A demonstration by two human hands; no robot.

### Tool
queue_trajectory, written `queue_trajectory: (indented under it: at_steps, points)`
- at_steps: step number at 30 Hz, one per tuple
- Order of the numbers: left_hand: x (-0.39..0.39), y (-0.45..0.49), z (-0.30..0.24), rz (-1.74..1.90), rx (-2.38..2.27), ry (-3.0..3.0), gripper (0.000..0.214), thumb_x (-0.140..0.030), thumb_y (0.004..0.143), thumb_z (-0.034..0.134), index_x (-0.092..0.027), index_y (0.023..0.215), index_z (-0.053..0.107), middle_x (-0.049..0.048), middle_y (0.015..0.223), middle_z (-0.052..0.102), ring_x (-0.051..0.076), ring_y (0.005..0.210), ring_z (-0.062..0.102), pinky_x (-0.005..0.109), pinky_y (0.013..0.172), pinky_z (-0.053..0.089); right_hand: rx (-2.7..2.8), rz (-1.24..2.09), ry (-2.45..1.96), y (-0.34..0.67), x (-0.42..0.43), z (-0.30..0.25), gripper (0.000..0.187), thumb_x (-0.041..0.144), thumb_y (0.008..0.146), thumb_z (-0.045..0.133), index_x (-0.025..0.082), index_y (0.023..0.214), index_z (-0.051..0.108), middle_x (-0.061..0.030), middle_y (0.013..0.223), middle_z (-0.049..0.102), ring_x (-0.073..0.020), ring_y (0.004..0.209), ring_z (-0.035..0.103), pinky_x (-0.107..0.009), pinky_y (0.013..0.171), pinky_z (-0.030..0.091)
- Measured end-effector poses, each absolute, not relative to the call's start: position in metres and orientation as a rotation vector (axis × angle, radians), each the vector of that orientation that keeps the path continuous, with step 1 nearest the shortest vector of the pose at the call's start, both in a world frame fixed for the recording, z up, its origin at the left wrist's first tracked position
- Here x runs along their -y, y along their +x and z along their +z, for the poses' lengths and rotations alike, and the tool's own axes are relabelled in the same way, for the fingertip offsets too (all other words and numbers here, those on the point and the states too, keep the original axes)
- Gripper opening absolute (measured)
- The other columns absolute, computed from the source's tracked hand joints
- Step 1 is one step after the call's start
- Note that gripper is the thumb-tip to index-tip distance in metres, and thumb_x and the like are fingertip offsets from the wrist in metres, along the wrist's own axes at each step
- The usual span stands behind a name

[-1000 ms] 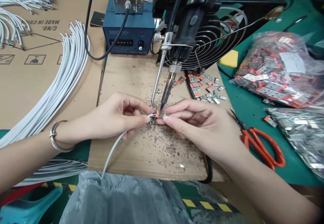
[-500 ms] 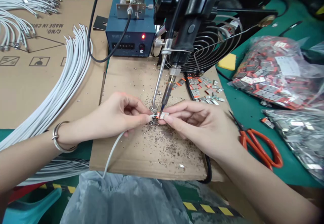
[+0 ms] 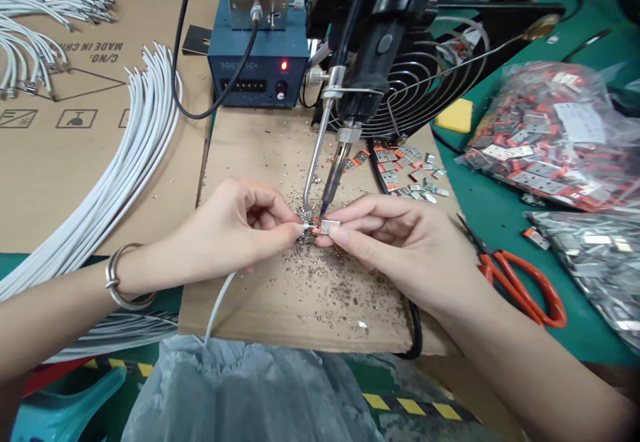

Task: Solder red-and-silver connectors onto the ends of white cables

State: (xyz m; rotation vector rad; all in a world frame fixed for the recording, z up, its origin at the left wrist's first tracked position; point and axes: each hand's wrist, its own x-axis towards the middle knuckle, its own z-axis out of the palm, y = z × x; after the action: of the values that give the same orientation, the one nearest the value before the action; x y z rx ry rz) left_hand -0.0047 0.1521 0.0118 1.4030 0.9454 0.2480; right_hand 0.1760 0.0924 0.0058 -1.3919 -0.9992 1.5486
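Note:
Between thumb and fingers, my left hand pinches a white cable close to its stripped end; the rest hangs down toward my lap. My right hand grips a small USB connector, metal with an orange part facing the cable. Cable end and connector meet under the tip of a soldering iron, which is fixed in a stand. Beside the tip, a curved metal solder feed tube ends just above the joint. Whether the wires touch the contacts is too small to tell.
A blue solder feeder with a red light stands behind. Many white cables lie at left. Loose connectors, a coiled metal guard, orange-handled scissors and bags of connectors lie at right. Solder crumbs dot the cardboard.
The connector has shifted slightly right, and the iron's tip now sits nearer its cable-side end. Both hands keep their pinches. The whole view has shifted slightly.

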Motion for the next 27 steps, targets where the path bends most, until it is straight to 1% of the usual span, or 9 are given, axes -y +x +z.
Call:
queue_trajectory:
  at_steps: [2,7,9,14,20,25,27]
  points:
    - [-0.152,-0.005,0.012,0.248,-0.941,1.420,0.010,-0.019,0.074,0.060,-0.009,0.073,0.062,-0.0014,0.051,0.053,0.005,0.034,0.044,0.013,0.030,0.037,1.001,1.544,-1.380,0.177,-0.092,0.004,0.005,0.017,0.072,0.069,0.019,0.073,0.064,0.0001,0.068,0.067,-0.0082,0.064,0.065,-0.006,0.057,0.050]
    - [-0.153,-0.005,0.012,0.241,-0.934,1.438,0.010,-0.018,0.075,0.059,-0.009,0.072,0.062,-0.0012,0.051,0.052,0.005,0.035,0.043,0.014,0.030,0.036,1.088,1.529,-1.275,0.180,-0.089,-0.004,0.008,0.016,0.077,0.066,0.023,0.082,0.066,0.0026,0.074,0.068,-0.0071,0.071,0.066,-0.005,0.064,0.051]
    - [-0.153,-0.005,0.012,0.234,-0.934,1.448,0.010,-0.018,0.075,0.059,-0.009,0.073,0.063,-0.0011,0.052,0.053,0.006,0.034,0.043,0.014,0.030,0.036,1.102,1.515,-1.268,0.180,-0.088,-0.005,0.009,0.015,0.077,0.066,0.023,0.083,0.065,0.0024,0.075,0.068,-0.0070,0.072,0.066,-0.006,0.065,0.051]
    - [-0.153,-0.004,0.013,0.230,-0.944,1.432,0.010,-0.017,0.075,0.059,-0.008,0.073,0.063,-0.0021,0.048,0.051,0.005,0.033,0.042,0.012,0.030,0.034,1.049,1.537,-1.324,0.179,-0.088,0.001,0.006,0.016,0.074,0.068,0.020,0.078,0.065,0.0005,0.073,0.068,-0.0085,0.070,0.066,-0.007,0.062,0.052]
    - [-0.154,-0.005,0.014,0.225,-0.937,1.448,0.009,-0.017,0.074,0.059,-0.009,0.074,0.063,-0.0018,0.049,0.052,0.004,0.034,0.042,0.012,0.031,0.034,1.043,1.546,-1.334,0.178,-0.089,0.005,0.006,0.017,0.074,0.067,0.021,0.078,0.065,0.0024,0.072,0.068,-0.0074,0.069,0.066,-0.007,0.061,0.051]
    - [-0.155,-0.005,0.012,0.233,-0.943,1.521,0.011,-0.018,0.074,0.059,-0.008,0.072,0.063,-0.0007,0.052,0.053,0.002,0.036,0.039,0.012,0.032,0.031,1.042,1.510,-1.397,0.174,-0.091,0.005,0.017,0.010,0.062,0.072,0.021,0.074,0.065,0.0021,0.068,0.067,-0.0068,0.063,0.065,-0.006,0.056,0.049]
    - [-0.155,-0.005,0.011,0.222,-0.943,1.529,0.012,-0.019,0.074,0.059,-0.008,0.072,0.063,-0.0004,0.053,0.053,0.002,0.037,0.039,0.012,0.033,0.030,1.041,1.509,-1.403,0.173,-0.091,0.005,0.019,0.010,0.061,0.073,0.021,0.073,0.065,0.0018,0.069,0.067,-0.0071,0.064,0.065,-0.007,0.057,0.049]
